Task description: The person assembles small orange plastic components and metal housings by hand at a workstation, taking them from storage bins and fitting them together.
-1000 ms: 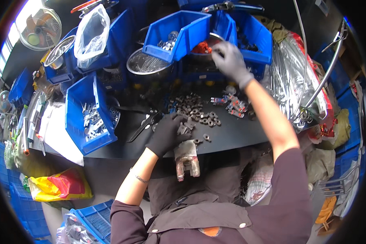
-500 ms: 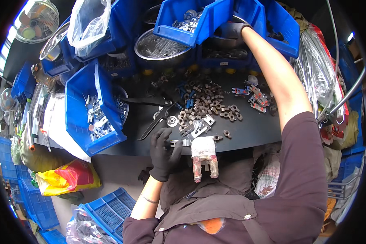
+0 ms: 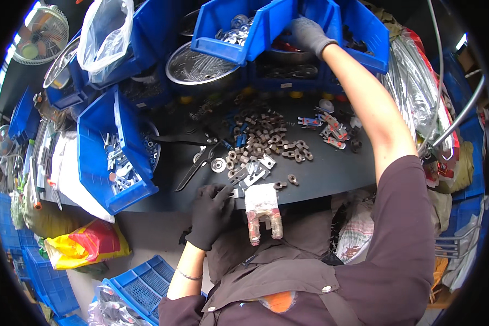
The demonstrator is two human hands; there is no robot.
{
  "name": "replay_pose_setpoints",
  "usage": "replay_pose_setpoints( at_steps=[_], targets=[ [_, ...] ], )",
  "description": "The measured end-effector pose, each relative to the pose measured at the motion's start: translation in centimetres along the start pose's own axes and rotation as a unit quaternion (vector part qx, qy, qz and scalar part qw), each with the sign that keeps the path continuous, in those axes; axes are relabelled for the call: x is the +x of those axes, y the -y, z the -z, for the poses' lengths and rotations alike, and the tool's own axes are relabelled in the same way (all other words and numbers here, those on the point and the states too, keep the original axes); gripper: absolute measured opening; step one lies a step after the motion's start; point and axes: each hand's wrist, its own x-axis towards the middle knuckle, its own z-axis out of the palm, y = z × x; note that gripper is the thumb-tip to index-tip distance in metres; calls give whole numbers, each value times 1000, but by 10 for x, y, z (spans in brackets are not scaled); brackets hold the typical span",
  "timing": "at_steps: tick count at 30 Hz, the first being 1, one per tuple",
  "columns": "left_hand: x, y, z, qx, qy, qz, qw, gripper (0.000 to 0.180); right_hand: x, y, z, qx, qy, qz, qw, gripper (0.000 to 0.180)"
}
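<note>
My left hand (image 3: 209, 214), in a dark glove, is at the table's front edge. Its thumb and fingers close on the left end of a small metal bracket (image 3: 238, 193), which lies against a white-wrapped forked block (image 3: 261, 198) jutting over the edge. Far off to the right, my right hand (image 3: 308, 35), gloved in grey, reaches in between blue bins above a metal bowl (image 3: 288, 56); its fingertips are hidden. Beyond the block lie several silver brackets (image 3: 255, 173) and a heap of brownish metal links (image 3: 266, 133). Two loose links (image 3: 293, 180) sit nearer the edge.
Left of the brackets rest a washer (image 3: 218, 164) and a black-handled tool (image 3: 193, 171). A blue bin (image 3: 87, 157) of metal parts stands at left. Bins of washers (image 3: 217, 50) and a bowl of springs (image 3: 201, 68) line the back. Red-marked assemblies (image 3: 334, 130) lie at right.
My left hand has gone from spread fingers beside the bracket to closing on its end. My right hand has lifted slightly and shows more of its back. The whole view has shifted a little.
</note>
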Motion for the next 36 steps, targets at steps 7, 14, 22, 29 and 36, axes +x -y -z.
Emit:
replay_pose_setpoints(
  at_steps=[7, 14, 22, 29, 36],
  targets=[
    [14, 0, 5, -9, 76, 61, 995, 25, -21, -22, 11, -19, -171, -1, 985, 33],
    [16, 18, -2, -31, 145, 70, 986, 17, -12, -11, 5, 54, -199, -78, 975, 33],
    [-11, 2, -7, -28, -42, 53, 997, 13, -121, 74, 27, 374, -362, 70, 851, 14],
    [-6, 6, -24, -285, -96, 101, 948, 8, -272, 117, -66, 279, -135, 66, 948, 24],
    [11, -44, -10, -526, 5, 241, 816, 27, -283, 67, -38, 415, -204, -86, 883, 18]
  ],
)
